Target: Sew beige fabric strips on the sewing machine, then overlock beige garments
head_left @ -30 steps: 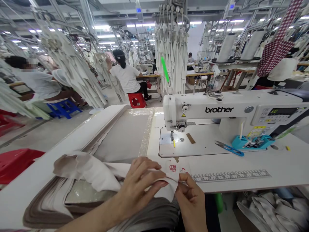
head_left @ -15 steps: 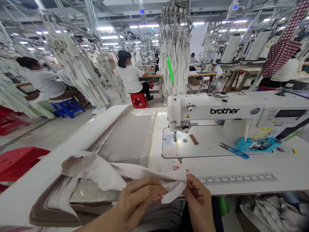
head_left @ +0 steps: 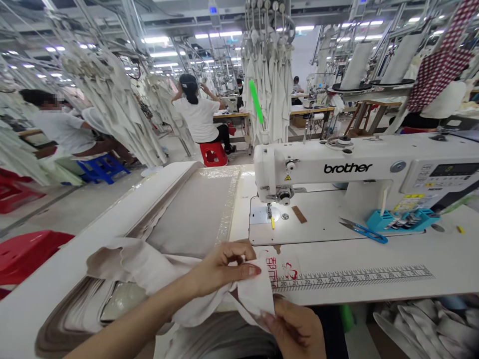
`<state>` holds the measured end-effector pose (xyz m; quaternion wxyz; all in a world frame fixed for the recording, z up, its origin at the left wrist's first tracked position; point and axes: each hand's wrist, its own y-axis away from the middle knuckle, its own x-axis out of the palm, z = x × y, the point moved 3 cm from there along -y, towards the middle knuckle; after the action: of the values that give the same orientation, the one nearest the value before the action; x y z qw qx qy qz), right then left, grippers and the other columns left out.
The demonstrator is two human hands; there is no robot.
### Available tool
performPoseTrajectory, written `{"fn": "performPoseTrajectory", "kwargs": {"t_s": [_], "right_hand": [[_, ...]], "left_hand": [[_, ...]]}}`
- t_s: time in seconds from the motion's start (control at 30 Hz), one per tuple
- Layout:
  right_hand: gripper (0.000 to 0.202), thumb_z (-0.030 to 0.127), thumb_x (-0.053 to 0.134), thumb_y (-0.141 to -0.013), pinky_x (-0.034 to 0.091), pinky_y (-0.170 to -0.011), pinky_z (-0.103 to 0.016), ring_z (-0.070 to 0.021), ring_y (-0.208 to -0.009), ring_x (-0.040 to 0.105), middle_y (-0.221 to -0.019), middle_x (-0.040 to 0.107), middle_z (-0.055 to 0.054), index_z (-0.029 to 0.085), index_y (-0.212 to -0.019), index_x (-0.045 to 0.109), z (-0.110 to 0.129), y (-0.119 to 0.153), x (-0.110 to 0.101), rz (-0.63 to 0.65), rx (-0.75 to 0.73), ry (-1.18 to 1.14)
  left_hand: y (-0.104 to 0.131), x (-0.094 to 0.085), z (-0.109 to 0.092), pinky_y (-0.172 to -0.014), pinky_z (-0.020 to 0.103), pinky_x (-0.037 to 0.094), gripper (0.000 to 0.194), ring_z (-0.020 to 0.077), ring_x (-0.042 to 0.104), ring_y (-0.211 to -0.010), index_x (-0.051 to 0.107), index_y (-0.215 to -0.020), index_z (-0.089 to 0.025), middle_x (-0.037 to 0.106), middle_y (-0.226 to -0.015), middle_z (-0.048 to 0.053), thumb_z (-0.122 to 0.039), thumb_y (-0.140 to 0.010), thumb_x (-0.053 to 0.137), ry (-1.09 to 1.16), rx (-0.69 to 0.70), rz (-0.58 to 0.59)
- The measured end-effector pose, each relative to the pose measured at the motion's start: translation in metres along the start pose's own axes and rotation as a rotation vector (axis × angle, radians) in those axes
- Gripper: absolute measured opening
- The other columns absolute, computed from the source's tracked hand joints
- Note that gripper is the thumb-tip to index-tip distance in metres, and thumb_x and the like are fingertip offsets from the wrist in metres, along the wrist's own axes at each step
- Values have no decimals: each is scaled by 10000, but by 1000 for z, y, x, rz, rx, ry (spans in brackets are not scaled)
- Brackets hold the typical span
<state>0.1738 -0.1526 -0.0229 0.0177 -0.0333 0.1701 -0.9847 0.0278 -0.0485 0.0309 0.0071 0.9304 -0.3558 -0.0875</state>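
The left hand point(head_left: 230, 269) pinches the pale cloth point(head_left: 254, 291) near its upper edge, thumb against bent fingers. The right hand point(head_left: 297, 324) grips the cloth's lower right corner between thumb and fingers. The cloth is in front of the person at the near edge of the table point(head_left: 318, 254), its held end just left of the printed ruler point(head_left: 355, 279) and next to some red marks point(head_left: 271, 269). From the left hand it trails leftward, crumpled, over a stack point(head_left: 56, 324) of layered fabric. Behind it lies a flat grey panel point(head_left: 190, 209).

Beyond the hands stands a white sewing machine point(head_left: 307, 167), well apart from the cloth. A yellow piece point(head_left: 273, 223) sits by its presser foot, and a brown strip point(head_left: 299, 214) lies on its bed. To the right, scissors point(head_left: 359, 230) with blue handles rest beside a turquoise tray point(head_left: 377, 219). In the background a co-worker point(head_left: 198, 119) in a white top sits on a red stool point(head_left: 213, 154), both arms raised near the head.
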Motion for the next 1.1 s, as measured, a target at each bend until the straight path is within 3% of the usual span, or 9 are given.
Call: {"fn": "performPoseTrajectory", "kwargs": {"t_s": [0.13,0.23,0.4,0.5,0.63,0.73,0.8,0.9,1.1], "right_hand": [[320,163,448,-980,502,-621,-217,-139,-659,620,-780,691,-42,257,-1167,690,21,-11,1,165,-373,136],[327,168,429,-993,547,-712,-264,-175,-775,667,-814,722,-82,240,-1208,665,30,-19,-2,250,-433,143],[370,58,449,-925,561,-763,-255,-172,-839,685,-864,732,-69,233,-1150,685,23,-18,-9,210,-380,220],[213,161,519,-927,556,-635,-196,-144,-653,666,-730,703,-20,209,-921,726,5,-11,-7,68,-94,234],[259,404,556,-927,517,-492,-165,-132,-502,648,-594,672,12,199,-825,676,-15,-8,-3,-106,273,129],[268,362,499,-928,474,-460,-187,-130,-442,620,-550,648,22,212,-724,587,-19,-25,-5,-31,280,412],[232,256,487,-894,393,-440,-213,-148,-427,609,-512,628,31,224,-672,543,-19,-41,-10,-25,201,794],[168,175,543,-823,236,-436,-258,-196,-436,632,-500,634,50,251,-673,546,-18,-56,-15,-15,113,1220],[164,258,520,-877,154,-406,-263,-164,-365,608,-478,611,92,258,-715,495,-18,-61,-19,135,-20,1291]], "left_hand": [[-5,13,1,-545,190,337,514,82,429,-614,582,-723,-137,526,-712,-12,-612,-690,778,207,-252,364],[-7,17,4,-510,168,321,501,60,397,-558,571,-700,-139,490,-629,-46,-556,-635,842,264,-315,452],[0,9,6,-579,171,407,292,77,489,-615,618,-705,-133,580,-666,-22,-327,-689,836,57,-116,57],[9,-1,-12,-645,189,471,132,107,587,-684,660,-768,-153,661,-732,6,-248,-788,749,-129,141,-170],[5,-10,-39,-643,198,472,104,123,624,-732,680,-937,-203,696,-818,23,-180,-910,583,-568,496,-263],[-23,-17,-26,-641,224,472,157,136,614,-707,647,-1025,-232,684,-823,2,-207,-900,555,-705,310,-221],[-44,-22,-4,-626,233,467,159,134,593,-652,627,-1015,-235,659,-776,-24,-228,-865,576,-650,110,-193],[-65,-27,25,-613,238,446,124,126,563,-609,624,-951,-226,626,-726,-42,-286,-843,613,-533,7,-214],[-69,-36,39,-631,237,427,101,137,588,-698,632,-863,-215,660,-775,-27,-314,-844,623,-457,-37,-292]]}}
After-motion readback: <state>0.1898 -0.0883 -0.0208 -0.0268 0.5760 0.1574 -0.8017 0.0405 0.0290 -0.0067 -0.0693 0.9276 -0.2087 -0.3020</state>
